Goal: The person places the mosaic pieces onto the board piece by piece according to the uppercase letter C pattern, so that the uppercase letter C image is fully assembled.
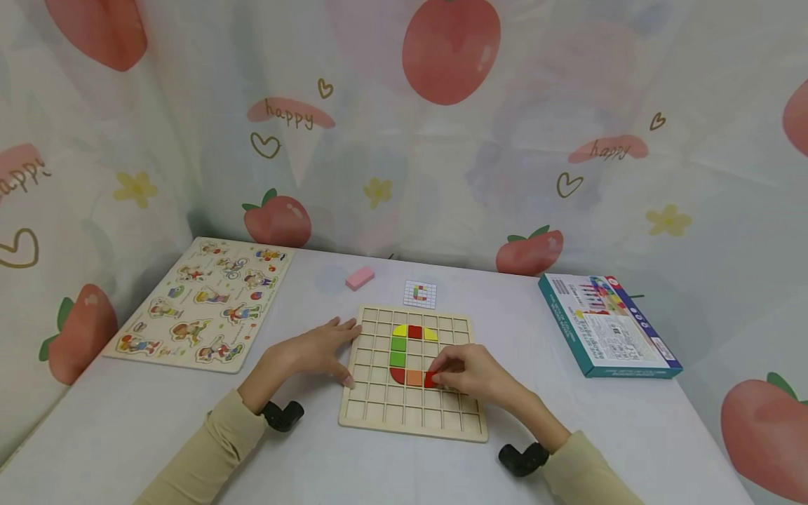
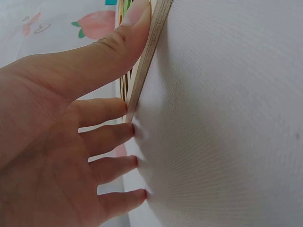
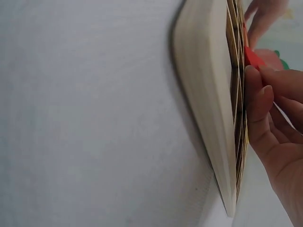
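A wooden grid board (image 1: 379, 410) lies on the white table in front of me. Yellow, red, green and orange tiles (image 1: 398, 344) fill some of its cells in a curved shape. My right hand (image 1: 463, 372) pinches a red tile (image 1: 431, 380) at the lower end of that shape, beside the orange one; the red piece (image 3: 252, 56) shows in the right wrist view against the board's edge (image 3: 208, 113). My left hand (image 1: 322, 347) lies flat with straight fingers on the table, its thumb (image 2: 128, 33) pressed against the board's left edge (image 2: 144, 61).
A small pattern card (image 1: 419, 294) and a pink block (image 1: 359, 278) lie behind the board. A figure puzzle board (image 1: 202, 301) sits at the left, a teal box (image 1: 602, 326) at the right. A strawberry-print curtain surrounds the table.
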Motion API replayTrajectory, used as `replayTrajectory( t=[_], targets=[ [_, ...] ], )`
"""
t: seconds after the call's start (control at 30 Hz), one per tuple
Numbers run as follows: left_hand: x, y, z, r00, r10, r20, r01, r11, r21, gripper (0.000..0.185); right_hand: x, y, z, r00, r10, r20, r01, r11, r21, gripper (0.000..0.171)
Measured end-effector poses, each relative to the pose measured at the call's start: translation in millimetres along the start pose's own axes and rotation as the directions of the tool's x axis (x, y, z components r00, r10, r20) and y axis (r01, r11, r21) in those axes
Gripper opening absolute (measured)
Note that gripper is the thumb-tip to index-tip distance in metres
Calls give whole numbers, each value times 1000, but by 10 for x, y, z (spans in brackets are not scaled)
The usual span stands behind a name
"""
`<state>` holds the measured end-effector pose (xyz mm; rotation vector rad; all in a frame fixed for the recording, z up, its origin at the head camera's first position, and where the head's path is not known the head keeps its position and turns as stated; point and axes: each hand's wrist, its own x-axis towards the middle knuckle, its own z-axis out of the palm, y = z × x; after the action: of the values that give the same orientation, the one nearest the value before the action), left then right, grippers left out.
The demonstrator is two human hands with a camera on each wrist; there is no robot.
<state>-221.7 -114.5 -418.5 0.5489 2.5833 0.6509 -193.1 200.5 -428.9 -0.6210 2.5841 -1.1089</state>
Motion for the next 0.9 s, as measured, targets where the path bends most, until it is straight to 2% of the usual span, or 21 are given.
replayTrajectory(
  t=[0.4, 0.6, 0.9],
  targets=[
    [-6, -9, -5, 1000, -9, -3, 9, 1000, 1, 98, 24, -64, 10, 999, 0, -33, -2, 998, -62, 9],
    [0, -13, 7, 1000, -8, 1, 8, 1000, -4, 98, 22, -69, 14, 998, 38, -41, -40, 998, -49, 8],
    [31, -20, 0, 1000, 0, 0, 0, 1000, -14, 99, -5, -63, -20, 998, 37, -44, -37, 999, 6, 5]
  ],
)
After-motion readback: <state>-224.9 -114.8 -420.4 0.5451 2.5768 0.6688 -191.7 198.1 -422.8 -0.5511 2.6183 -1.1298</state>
